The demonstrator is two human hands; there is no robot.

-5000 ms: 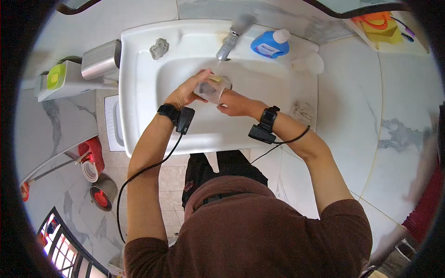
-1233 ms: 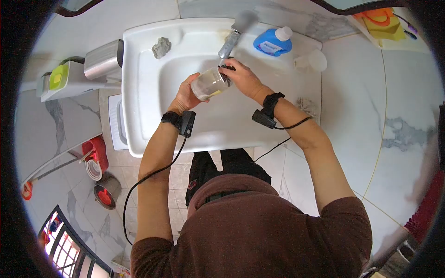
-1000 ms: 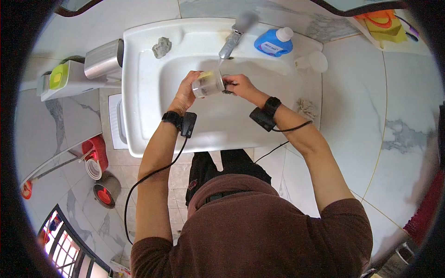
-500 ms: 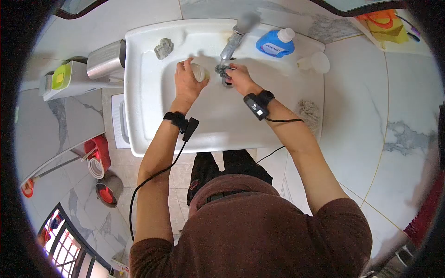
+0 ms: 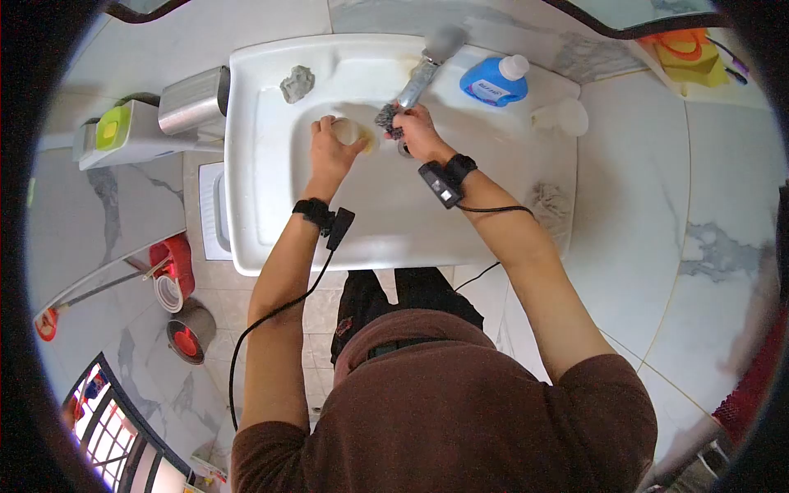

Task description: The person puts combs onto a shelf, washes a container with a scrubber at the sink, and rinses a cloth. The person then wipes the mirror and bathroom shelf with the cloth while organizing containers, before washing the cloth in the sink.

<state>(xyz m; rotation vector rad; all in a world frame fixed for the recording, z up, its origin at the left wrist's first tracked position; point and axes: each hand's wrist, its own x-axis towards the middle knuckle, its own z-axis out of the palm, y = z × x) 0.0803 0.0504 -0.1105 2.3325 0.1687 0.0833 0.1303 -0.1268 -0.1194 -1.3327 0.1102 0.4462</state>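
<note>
My left hand [image 5: 333, 152] is closed round a clear cup [image 5: 347, 130] in the basin of the white sink [image 5: 378, 238]. The cup stands with a round end facing up, a yellowish patch at its side. Just right of it, my right hand [image 5: 419, 134] grips a dark grey scrubber [image 5: 388, 119] below the metal faucet [image 5: 417, 85]. Part of the round drain [image 5: 403, 149] shows under that hand. Both wrists carry black straps with small cabled devices.
On the sink's back ledge are a grey clump [image 5: 297, 84] at the left and a blue bottle [image 5: 496, 81] at the right. A whitish translucent cup [image 5: 562, 117] lies at the right side, above a pale mesh clump [image 5: 549, 201]. A metal box [image 5: 194, 100] hangs at the left.
The cup has gone from lying tilted between both hands to upright in the basin under my left hand. My right hand has drawn the scrubber out of it and moved slightly left beneath the faucet.
</note>
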